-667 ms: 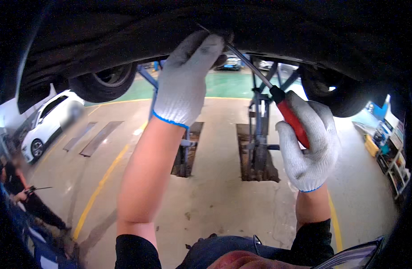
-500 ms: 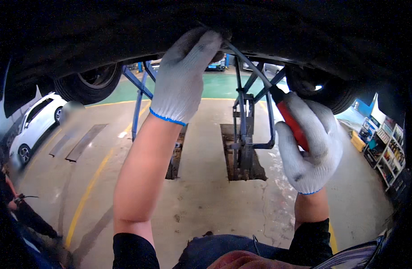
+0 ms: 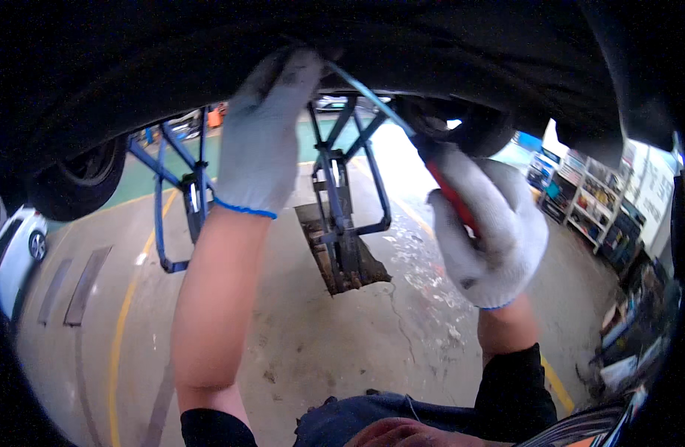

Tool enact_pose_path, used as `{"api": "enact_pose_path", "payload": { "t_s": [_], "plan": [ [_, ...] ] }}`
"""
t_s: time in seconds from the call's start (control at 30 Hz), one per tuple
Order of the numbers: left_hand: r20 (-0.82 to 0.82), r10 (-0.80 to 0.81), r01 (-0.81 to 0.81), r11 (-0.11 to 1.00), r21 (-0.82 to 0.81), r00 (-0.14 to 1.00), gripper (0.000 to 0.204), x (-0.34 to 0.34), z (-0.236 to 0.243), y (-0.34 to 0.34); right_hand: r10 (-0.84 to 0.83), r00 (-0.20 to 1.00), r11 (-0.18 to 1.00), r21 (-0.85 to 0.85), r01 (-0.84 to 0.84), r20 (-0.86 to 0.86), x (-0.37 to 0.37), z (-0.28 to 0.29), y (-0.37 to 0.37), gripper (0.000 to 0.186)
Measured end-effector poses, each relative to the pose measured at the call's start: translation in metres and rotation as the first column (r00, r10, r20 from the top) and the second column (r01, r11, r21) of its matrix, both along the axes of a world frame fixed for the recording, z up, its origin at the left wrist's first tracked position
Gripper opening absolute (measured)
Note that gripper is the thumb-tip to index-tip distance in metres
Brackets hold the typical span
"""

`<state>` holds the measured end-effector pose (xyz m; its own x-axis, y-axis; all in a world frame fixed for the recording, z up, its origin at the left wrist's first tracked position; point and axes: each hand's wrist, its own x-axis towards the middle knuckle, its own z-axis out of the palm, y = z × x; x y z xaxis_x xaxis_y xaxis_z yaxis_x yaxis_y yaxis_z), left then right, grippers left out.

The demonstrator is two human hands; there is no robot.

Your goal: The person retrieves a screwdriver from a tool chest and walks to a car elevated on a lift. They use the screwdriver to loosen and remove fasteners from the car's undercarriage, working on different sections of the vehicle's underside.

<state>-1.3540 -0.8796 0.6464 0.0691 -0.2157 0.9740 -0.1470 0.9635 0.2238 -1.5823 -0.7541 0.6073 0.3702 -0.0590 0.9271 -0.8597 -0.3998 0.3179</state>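
Right hand (image 3: pixel 490 237), white knit glove, fingers clenched tight around the red handle of a screwdriver (image 3: pixel 402 127). Metal shaft runs from the fist toward 11 o'clock, up to the dark car underbody (image 3: pixel 432 52). Tip meets the underbody right beside the left hand's fingertips; exact contact point too dark to tell.

Left hand (image 3: pixel 264 138), same white glove with blue cuff, raised overhead, fingers curled and pressed against the underbody at 12 o'clock. Whether it pinches a small part or only braces there, cannot tell; fingertips blur into shadow. The screwdriver tip sits just at 3 o'clock of those fingertips, touching or nearly so. Handle is well apart from the left hand, down at 4 o'clock from it.

Both bare forearms come up from the lower edge, black sleeves at the elbows.

Around: a blue lift frame (image 3: pixel 342 194) stands between the two arms, its base on a floor plate on the concrete floor (image 3: pixel 320 350). A second blue frame at 9 o'clock of the left wrist. Wheel (image 3: pixel 82 182) at far left, another wheel (image 3: pixel 462 127) just above the right hand. White car (image 3: pixel 15 249) at the left edge. Shelves (image 3: pixel 588 201) with stock at 3 o'clock.
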Motion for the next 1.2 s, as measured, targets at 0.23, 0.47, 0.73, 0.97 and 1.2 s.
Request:
{"api": "enact_pose_path", "payload": {
  "t_s": [0.23, 0.47, 0.73, 0.97, 1.2],
  "plan": [
    [0.018, -0.085, 0.081, 0.982, 0.17, 0.996, 0.045, -0.039, -0.008, -0.002, -0.044, 0.991, 0.991, 0.128, 0.028, 0.124, -0.02, -0.016, 0.013, 0.046],
    [0.061, -0.319, 0.294, 0.921, 0.254, 0.946, 0.041, -0.104, -0.014, -0.012, -0.142, 0.96, 0.987, 0.104, 0.12, 0.24, -0.057, -0.036, 0.017, 0.049],
    [-0.154, -0.088, 0.078, 0.994, -0.072, 0.984, 0.034, -0.066, -0.025, -0.001, -0.065, 0.998, 0.997, 0.035, 0.065, -0.012, -0.047, -0.017, 0.009, 0.047],
    [-0.3, -0.267, 0.243, 0.963, -0.114, 0.916, 0.033, -0.045, -0.012, 0.007, -0.079, 0.992, 0.995, -0.075, 0.071, -0.103, -0.018, 0.004, 0.011, 0.045],
    [-0.338, -0.377, 0.368, 0.925, -0.095, 0.862, 0.038, -0.043, -0.008, 0.004, -0.077, 0.995, 0.996, -0.047, 0.074, -0.061, -0.004, 0.009, 0.024, 0.045]
  ]
}}
